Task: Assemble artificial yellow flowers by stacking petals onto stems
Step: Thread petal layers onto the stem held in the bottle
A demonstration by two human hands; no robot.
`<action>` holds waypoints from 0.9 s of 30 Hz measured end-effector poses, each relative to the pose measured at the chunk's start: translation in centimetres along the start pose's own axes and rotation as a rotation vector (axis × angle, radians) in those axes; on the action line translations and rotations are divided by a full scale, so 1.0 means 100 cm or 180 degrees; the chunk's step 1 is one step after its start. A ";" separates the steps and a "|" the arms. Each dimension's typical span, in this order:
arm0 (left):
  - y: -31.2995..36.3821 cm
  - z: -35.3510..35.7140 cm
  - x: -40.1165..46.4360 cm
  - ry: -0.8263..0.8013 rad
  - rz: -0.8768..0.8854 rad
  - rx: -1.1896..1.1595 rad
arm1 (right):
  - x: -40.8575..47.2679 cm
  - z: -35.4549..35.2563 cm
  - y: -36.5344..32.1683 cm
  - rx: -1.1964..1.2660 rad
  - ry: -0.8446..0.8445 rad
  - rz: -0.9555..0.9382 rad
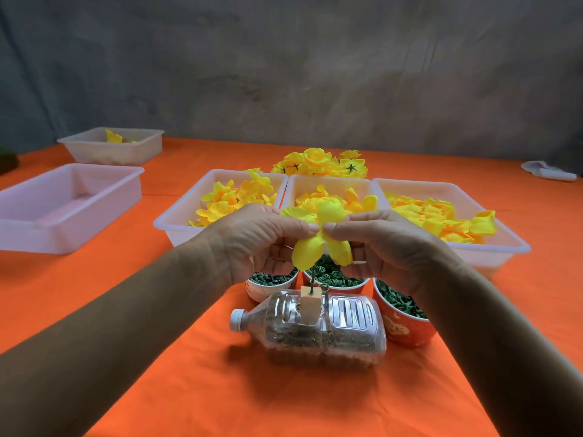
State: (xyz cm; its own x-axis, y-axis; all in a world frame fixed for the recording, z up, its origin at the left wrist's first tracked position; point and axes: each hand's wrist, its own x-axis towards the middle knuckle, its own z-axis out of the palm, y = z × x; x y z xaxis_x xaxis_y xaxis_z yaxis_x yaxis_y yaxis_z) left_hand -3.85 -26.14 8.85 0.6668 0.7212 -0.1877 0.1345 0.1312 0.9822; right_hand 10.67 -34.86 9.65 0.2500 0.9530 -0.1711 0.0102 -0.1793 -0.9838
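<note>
Presently mid-stack: left hand [255,238] and right hand [383,239] both pinched yellow petal layer [321,238], held above green stem [313,279] standing in wooden block [309,305] atop bottle [325,326]. Next: likely pressing layer down stem, centre hole kept aligned.

Yellow petals [321,234], green stem [313,280], orange tablecloth [189,389], translucent white trays [176,227], red patterned cup [407,331].

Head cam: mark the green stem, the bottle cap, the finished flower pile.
green stem [312,280], head view, bare shaft below the petals
bottle cap [236,320], head view, ribbed side
finished flower pile [316,159], head view, top bloom
</note>
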 end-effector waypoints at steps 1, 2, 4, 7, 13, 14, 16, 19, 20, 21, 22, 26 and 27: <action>-0.002 0.000 0.000 -0.0009 -0.0039 -0.0024 | 0.001 0.000 0.001 0.0010 -0.0014 0.0012; -0.003 0.001 0.001 -0.0027 -0.0069 -0.0039 | 0.001 0.000 0.002 0.0025 -0.0022 0.0025; -0.006 0.001 0.002 -0.0061 -0.0090 -0.0059 | 0.001 0.000 0.003 0.0065 -0.0018 0.0060; -0.009 0.000 0.004 -0.0056 -0.0108 -0.0130 | 0.003 0.002 0.005 0.0089 -0.0027 0.0101; -0.019 -0.001 0.008 -0.0065 -0.0228 -0.0229 | 0.007 0.006 0.010 0.0118 -0.0039 0.0173; -0.020 -0.001 0.009 -0.0073 -0.0243 -0.0255 | 0.007 0.006 0.011 0.0132 -0.0036 0.0190; -0.021 -0.001 0.009 -0.0089 -0.0244 -0.0296 | 0.008 0.006 0.013 0.0182 -0.0033 0.0232; -0.023 0.000 0.010 -0.0135 -0.0236 -0.0368 | 0.010 0.006 0.015 0.0270 -0.0051 0.0279; -0.023 0.000 0.010 -0.0139 -0.0221 -0.0387 | 0.010 0.006 0.016 0.0289 -0.0057 0.0281; -0.024 0.001 0.011 -0.0146 -0.0193 -0.0399 | 0.010 0.005 0.016 0.0304 -0.0058 0.0265; -0.023 0.001 0.012 -0.0146 -0.0161 -0.0402 | 0.010 0.005 0.016 0.0313 -0.0055 0.0231; -0.024 -0.002 0.016 -0.0200 -0.0056 -0.0410 | 0.012 0.005 0.013 0.0354 -0.0008 0.0125; -0.026 -0.004 0.018 -0.0320 -0.0046 -0.0392 | 0.013 0.006 0.014 0.0344 0.0004 0.0143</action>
State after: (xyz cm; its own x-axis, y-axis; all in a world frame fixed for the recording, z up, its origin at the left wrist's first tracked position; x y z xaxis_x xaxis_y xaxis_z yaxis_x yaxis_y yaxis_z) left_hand -3.27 -24.87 5.99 0.7363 0.6478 -0.1958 0.0578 0.2281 0.9719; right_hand 10.43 -33.70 8.05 0.2492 0.9443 -0.2151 -0.1056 -0.1943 -0.9752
